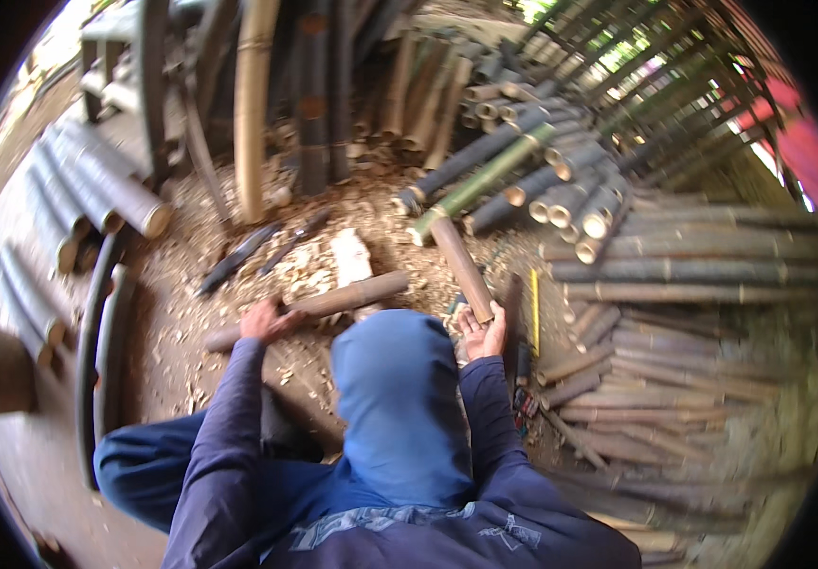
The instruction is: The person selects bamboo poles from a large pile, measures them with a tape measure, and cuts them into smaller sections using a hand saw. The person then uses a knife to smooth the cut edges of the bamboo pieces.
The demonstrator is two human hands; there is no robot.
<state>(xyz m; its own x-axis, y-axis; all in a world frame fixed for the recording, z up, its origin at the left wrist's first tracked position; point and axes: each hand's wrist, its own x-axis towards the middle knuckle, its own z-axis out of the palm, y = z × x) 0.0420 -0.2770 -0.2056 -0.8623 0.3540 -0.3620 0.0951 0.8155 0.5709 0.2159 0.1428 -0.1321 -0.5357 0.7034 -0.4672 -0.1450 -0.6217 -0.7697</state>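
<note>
My left hand [272, 321] lies over a brown bamboo tube [362, 296] that slants across the shavings, with the fingers bent around its upper side. At the right, my right hand [483, 332] grips the near end of a second brown bamboo tube [461, 268], palm turned up and thumb on the outer side. That tube's far end meets the end of a green bamboo pole [485, 180]. A pale wood block [350, 256] stands just beyond the left tube. Blue hood cloth hides the area between my forearms.
Shavings [314, 270] litter the floor, with dark long pieces [238, 258] among them. Cut bamboo is heaped at the far right [570, 199], stacked along the right [693, 270] and laid at the left [110, 180]. A thin yellow stick [535, 313] lies near my right hand.
</note>
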